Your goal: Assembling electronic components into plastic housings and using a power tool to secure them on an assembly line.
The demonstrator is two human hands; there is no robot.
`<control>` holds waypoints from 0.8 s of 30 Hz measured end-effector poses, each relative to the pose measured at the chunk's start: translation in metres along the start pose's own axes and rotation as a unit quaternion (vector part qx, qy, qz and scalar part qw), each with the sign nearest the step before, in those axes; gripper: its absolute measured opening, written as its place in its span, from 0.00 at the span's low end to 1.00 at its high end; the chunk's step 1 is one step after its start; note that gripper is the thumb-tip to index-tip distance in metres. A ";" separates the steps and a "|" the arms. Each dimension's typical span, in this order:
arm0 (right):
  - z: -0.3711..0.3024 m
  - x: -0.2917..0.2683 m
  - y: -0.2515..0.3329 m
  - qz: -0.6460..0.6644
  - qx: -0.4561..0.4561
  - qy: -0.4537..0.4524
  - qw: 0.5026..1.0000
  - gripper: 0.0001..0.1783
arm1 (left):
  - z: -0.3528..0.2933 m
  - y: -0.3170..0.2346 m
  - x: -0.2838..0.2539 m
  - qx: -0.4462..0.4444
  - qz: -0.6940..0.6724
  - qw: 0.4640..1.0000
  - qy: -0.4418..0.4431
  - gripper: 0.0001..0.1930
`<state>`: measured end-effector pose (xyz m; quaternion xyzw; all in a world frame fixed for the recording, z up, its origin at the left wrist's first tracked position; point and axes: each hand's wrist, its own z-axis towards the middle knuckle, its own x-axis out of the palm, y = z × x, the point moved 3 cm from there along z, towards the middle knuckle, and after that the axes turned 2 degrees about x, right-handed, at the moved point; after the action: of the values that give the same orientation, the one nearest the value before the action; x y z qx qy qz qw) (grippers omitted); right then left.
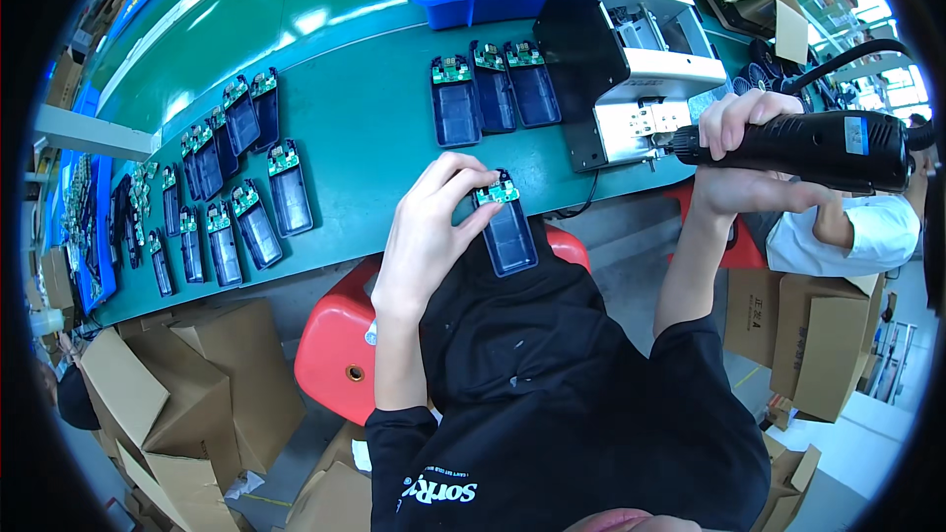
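My left hand point(419, 232) is closed with thumb and fingers on the upper end of a dark plastic case half point(512, 244). A small green circuit board point(497, 193) sits in that end, partly behind the fingertips; the case lies at the table's front edge above my lap. My right hand point(734, 189) is wrapped round a black electric screwdriver point(833, 153), held level. Its tip points left at the silver front of a screw feeder point(631, 130); whether it touches a screw there is too small to tell.
Three similar cases point(455, 113) lie beside the feeder, several more point(289, 199) on the left of the green table point(360, 89). A blue bin point(483, 12) with parts stands at the back. Red stools point(335, 360), cardboard boxes point(236, 374) and another person's white sleeve point(847, 236) surround me.
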<state>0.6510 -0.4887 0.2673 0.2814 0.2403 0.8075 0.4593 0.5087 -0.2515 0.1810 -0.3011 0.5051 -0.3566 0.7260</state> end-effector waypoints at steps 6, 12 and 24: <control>-0.006 0.003 0.009 -0.028 0.049 0.000 0.998 0.51 | 0.004 -0.006 0.005 -0.010 -0.005 1.000 0.007 0.15; -0.026 0.037 0.003 0.092 0.059 0.034 0.993 0.51 | 0.007 -0.011 0.013 -0.002 -0.008 1.000 0.012 0.15; -0.049 0.096 -0.032 0.153 0.108 0.172 0.967 0.54 | 0.007 -0.010 0.012 0.006 -0.018 1.000 -0.002 0.15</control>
<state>0.5971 -0.3964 0.2332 0.2197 0.3553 0.8737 0.2493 0.5161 -0.2665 0.1843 -0.3060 0.4959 -0.3723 0.7224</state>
